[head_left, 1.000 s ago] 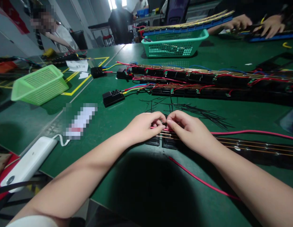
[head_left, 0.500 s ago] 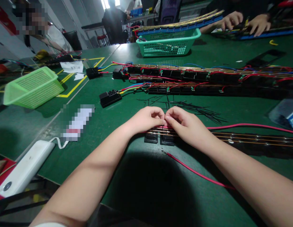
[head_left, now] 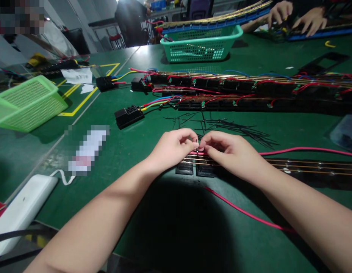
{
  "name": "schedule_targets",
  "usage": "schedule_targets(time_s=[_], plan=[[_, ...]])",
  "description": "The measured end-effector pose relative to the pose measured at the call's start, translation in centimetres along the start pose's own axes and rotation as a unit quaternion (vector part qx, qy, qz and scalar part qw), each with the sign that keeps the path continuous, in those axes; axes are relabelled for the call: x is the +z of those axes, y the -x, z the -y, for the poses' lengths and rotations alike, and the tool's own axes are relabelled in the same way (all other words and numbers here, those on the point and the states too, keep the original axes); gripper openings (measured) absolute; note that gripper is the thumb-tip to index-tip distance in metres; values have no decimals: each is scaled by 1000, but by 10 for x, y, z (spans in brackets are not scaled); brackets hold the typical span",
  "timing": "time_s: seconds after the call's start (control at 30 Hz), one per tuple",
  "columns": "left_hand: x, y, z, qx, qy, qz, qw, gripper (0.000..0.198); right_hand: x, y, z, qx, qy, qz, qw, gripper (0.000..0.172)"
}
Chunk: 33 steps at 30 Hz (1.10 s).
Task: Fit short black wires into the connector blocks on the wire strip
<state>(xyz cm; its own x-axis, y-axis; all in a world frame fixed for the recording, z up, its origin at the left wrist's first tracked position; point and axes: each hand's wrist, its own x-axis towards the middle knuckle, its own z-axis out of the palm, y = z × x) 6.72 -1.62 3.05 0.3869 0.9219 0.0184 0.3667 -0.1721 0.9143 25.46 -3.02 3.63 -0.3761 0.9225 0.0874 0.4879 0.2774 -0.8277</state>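
Note:
A strip of black modules (head_left: pixel 205 170) with thin copper-coloured rods runs to the right in front of me. Along its far side lies a red wire (head_left: pixel 292 150). A thin black cable tie (head_left: pixel 197 149) stands up around the wire and rods near the strip's left end. My left hand (head_left: pixel 176 148) pinches the tie between thumb and forefinger. Right beside it, my right hand (head_left: pixel 235 153) has its fingers curled in at the same tie; its fingertips partly hide the hold. A loose red wire end (head_left: pixel 235 206) lies nearer to me.
Loose black cable ties (head_left: pixel 244 131) are scattered behind my hands. Further back lie wired strips (head_left: pixel 221 102) with a black connector (head_left: pixel 129 116). A green basket (head_left: pixel 198 49), a light green basket (head_left: pixel 30 104) and a white power strip (head_left: pixel 25 206) stand around. A co-worker's hands (head_left: pixel 310 21) work at the far right.
My fingertips have drawn slightly apart at the cable tie, so more of it shows between them. The view has shifted a little; both hands stay at the same spot on the strip.

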Motion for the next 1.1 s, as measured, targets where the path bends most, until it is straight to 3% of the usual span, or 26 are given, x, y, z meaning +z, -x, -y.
schedule_targets(time_s=[0.4, 0.63, 0.77, 1.1], plan=[[0, 2, -1, 37, -63, -10, 997, 6, -1, 0, 4, -31, 31, 7, 999, 12], [0, 2, -2, 47, -73, -25, 996, 5, 4, 6, 12, -137, 228, 14, 964, 3], [0, 1, 0, 38, -62, -30, 997, 5, 0, 7, 14, -156, 291, 59, 942, 20], [1, 1, 0, 39, -68, -28, 997, 6, 7, 5, -1, -184, 262, 37, 947, 13]])
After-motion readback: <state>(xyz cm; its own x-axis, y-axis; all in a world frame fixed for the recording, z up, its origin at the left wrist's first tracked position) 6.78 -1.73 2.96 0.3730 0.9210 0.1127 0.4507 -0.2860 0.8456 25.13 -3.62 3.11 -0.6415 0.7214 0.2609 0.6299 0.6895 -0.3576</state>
